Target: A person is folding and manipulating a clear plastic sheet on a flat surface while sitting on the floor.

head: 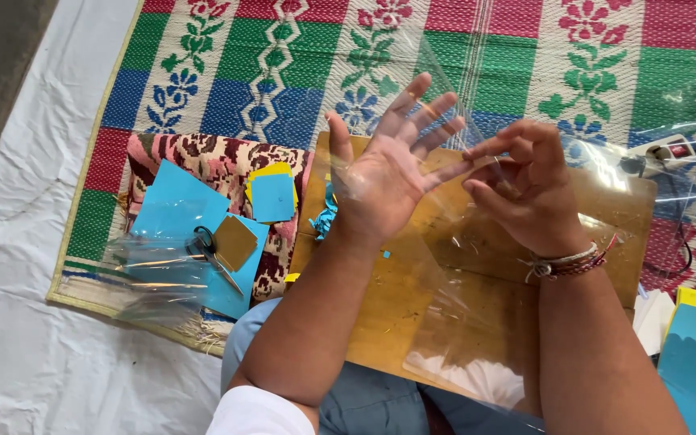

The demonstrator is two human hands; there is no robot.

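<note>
At centre frame, you are spreading your left hand (388,173) flat behind the clear plastic sheet (477,322), bracing it, while your right hand (525,189) is pinching its edge.

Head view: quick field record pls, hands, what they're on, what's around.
left hand: open, fingers spread, palm against clear plastic sheet
right hand: fingers curled, pinching the sheet's upper part
work surface: brown wooden board on the lap
left side: black-handled scissors on blue paper squares, yellow paper square nearby
floor: woven mat with red, green and blue flower pattern
</note>
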